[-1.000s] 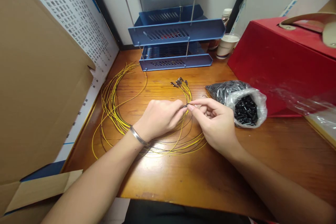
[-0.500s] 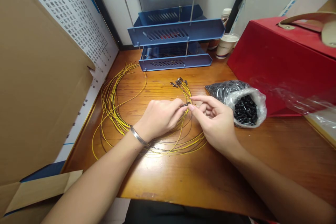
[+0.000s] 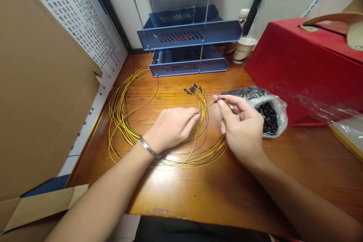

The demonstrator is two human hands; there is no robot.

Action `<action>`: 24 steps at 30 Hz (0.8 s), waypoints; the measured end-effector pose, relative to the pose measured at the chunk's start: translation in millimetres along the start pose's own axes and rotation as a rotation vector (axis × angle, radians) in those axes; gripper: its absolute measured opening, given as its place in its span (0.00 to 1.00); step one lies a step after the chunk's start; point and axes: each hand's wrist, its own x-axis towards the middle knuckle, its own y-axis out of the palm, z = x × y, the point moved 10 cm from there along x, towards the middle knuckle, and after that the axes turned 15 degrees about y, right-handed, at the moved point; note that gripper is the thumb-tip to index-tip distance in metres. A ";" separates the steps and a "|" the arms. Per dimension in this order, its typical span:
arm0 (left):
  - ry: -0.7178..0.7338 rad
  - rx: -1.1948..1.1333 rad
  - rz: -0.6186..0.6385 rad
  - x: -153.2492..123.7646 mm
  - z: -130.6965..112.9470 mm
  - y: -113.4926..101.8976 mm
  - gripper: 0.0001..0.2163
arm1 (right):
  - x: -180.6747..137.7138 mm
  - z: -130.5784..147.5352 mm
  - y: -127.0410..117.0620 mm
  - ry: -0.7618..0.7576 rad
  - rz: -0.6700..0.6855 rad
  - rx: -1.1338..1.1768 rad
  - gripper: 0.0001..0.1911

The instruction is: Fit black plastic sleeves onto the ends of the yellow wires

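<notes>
Between my hands runs one yellow-and-black wire [image 3: 209,105]. My left hand [image 3: 178,123] pinches it, fingers closed, just left of the bundled wires. A small black sleeve [image 3: 218,101] sits on the wire between the thumb and forefinger of my right hand [image 3: 242,124]. Beyond that grip the wire bends over the right fingers, and a dark piece shows near its end. Beneath and behind my hands lies a loose coil of yellow and black wires [image 3: 120,121]. Dark metallic connectors [image 3: 194,88] tip the bundle's near-centre ends.
A clear plastic bag [image 3: 279,115] of small black parts stands right of my right hand. Behind it are a red box [image 3: 300,68] and a paper cup [image 3: 244,50]. A blue tray rack [image 3: 190,69] stands at the back; cardboard [image 3: 45,94] rises on the left.
My right hand has moved right and slightly up, away from my left hand, with the black sleeve in its fingers. A length of wire now shows between the hands. My left hand stays nearly still.
</notes>
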 end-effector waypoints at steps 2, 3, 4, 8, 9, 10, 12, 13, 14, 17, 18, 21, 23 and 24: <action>-0.007 0.000 0.007 -0.1 0.7 0.9 0.17 | 0.6 2.4 -1.1 -0.007 -0.006 0.046 0.09; -0.010 -0.003 0.004 -0.1 0.7 1.1 0.16 | 0.7 2.1 -0.5 -0.002 -0.003 0.054 0.10; -0.010 -0.009 -0.001 0.0 0.2 1.2 0.16 | 0.6 1.2 0.4 0.006 0.002 0.052 0.10; 0.017 -0.039 -0.046 0.9 -4.7 -0.8 0.14 | -2.3 -0.2 3.0 -0.017 0.007 -0.026 0.11; 0.024 -0.046 -0.060 1.0 -5.9 -1.9 0.14 | -3.0 -0.1 3.1 -0.027 0.004 -0.050 0.11; 0.030 -0.053 -0.074 1.1 -6.8 -2.9 0.14 | -3.5 -0.1 3.3 -0.034 0.003 -0.070 0.11; 0.039 -0.062 -0.087 1.2 -8.1 -3.8 0.14 | -3.8 0.3 2.4 -0.038 -0.007 -0.090 0.10; 0.044 -0.067 -0.084 1.3 -8.8 -3.4 0.13 | -3.8 1.2 1.4 -0.040 -0.016 -0.094 0.10; 0.052 -0.072 -0.075 1.6 -9.9 -2.4 0.13 | -3.9 2.6 0.3 -0.045 -0.027 -0.098 0.10; 0.085 -0.082 -0.041 2.4 -13.8 0.7 0.14 | -4.0 7.5 -3.2 -0.064 -0.066 -0.118 0.10; 0.092 -0.082 -0.038 2.6 -14.7 1.0 0.14 | -4.0 8.4 -3.5 -0.069 -0.068 -0.126 0.10; 0.083 -0.089 -0.059 2.3 -13.4 -0.4 0.14 | -4.7 8.8 -2.0 -0.084 -0.050 -0.147 0.11; 0.076 -0.117 -0.098 2.0 -12.1 -2.6 0.14 | -5.8 8.3 0.2 -0.095 -0.029 -0.163 0.11; 0.075 -0.152 -0.125 1.8 -11.7 -3.8 0.14 | -6.3 7.6 1.4 -0.096 -0.019 -0.173 0.11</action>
